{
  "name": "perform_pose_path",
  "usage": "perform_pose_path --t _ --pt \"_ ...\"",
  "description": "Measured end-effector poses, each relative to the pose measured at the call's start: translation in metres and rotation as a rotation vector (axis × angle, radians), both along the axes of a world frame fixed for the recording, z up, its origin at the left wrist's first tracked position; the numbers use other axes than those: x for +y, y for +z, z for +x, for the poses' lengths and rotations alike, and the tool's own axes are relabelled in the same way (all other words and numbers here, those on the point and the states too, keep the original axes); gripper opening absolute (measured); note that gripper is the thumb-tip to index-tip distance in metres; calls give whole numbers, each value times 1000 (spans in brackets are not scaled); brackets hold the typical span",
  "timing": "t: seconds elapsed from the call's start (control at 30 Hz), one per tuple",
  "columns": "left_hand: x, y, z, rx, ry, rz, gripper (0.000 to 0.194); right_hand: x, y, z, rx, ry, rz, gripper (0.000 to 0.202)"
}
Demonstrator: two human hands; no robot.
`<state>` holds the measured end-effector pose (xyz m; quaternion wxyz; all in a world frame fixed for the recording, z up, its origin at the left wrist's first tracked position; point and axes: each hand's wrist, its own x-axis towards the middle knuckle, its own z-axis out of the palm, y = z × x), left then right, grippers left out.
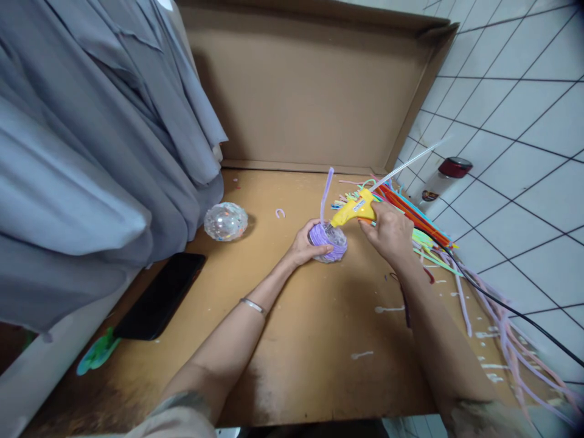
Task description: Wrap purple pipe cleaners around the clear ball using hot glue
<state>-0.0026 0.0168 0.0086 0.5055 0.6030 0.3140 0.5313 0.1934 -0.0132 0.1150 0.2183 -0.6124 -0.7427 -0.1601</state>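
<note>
My left hand is closed around a small clear ball wrapped in rows of purple pipe cleaner. A free end of the purple pipe cleaner sticks up from it. In my right hand is a yellow glue gun, its nozzle at the top of the wrapped ball; whether it touches I cannot tell. From the gun's back a long clear glue stick points up to the right. Left of my hands, a second clear, faceted ball rests on the table.
Bundles of coloured pipe cleaners lie along the tiled wall, with a red-lidded jar behind. A black cable runs across the right. A black phone lies left, near grey cloth. Cardboard stands at the back.
</note>
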Motion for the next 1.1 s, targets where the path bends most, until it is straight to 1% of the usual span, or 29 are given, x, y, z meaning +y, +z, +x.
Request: perform_pose_path --t 0.23,0.43,0.67,0.97,1.1 --pt "0 0 1 -11 -9 -13 83 1 -2 -2 11 3 -6 32" --pt "0 0 1 -19 -19 -11 82 0 1 0 0 7 -12 27" --pt "1 -2 1 -27 -18 -26 84 2 -4 0 6 24 49 27" --pt "1 -1 1 -25 -24 -25 83 2 -1 -1 4 13 -15 27" --pt "2 -1 1 -9 -19 -7 82 1 -1 1 -1 17 1 28"
